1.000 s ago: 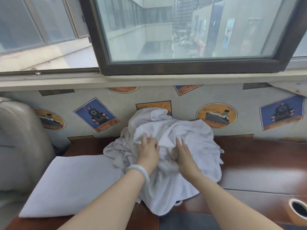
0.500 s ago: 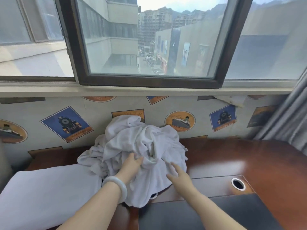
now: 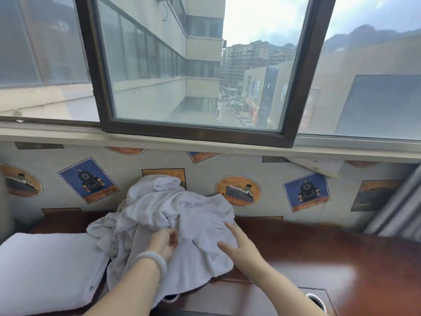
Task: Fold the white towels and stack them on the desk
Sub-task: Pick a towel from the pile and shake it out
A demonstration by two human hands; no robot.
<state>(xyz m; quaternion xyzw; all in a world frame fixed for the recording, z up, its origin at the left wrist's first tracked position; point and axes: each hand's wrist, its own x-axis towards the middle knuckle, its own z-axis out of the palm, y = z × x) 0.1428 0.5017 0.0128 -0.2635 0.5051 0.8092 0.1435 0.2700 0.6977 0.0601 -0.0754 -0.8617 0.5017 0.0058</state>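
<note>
Closest to the person, two bare forearms reach forward over the dark brown desk (image 3: pixel 319 247). A round cable hole (image 3: pixel 315 298) is in the desk top at the near right. A pale bracelet (image 3: pixel 153 258) sits on the left wrist.

The left hand (image 3: pixel 163 241) has its fingers curled and pinches a fold of the crumpled white towels (image 3: pixel 164 208) at the near side of the heap. The right hand (image 3: pixel 239 244) lies on the same cloth, just beside the left one. Its fingers are straight and spread, the index finger points away from the person, and it grips nothing.

The crumpled white towels make one loose heap in the middle of the desk. The near edge of the heap hangs toward the person, and the far side rises against the wall (image 3: pixel 268 169). How many towels are in the heap, I cannot tell.

To the left, a folded white towel (image 3: pixel 45 267) lies flat on the desk, and its right edge meets the heap.

Behind the desk the wall is light, with pictures on it: a ship sticker (image 3: pixel 238 190) just right of the heap and a locomotive sticker (image 3: pixel 87 180) to the left. A grey curtain (image 3: pixel 396 208) hangs at the far right.

Above the wall, a window (image 3: pixel 198 133) with a dark frame shows buildings and a street outside
</note>
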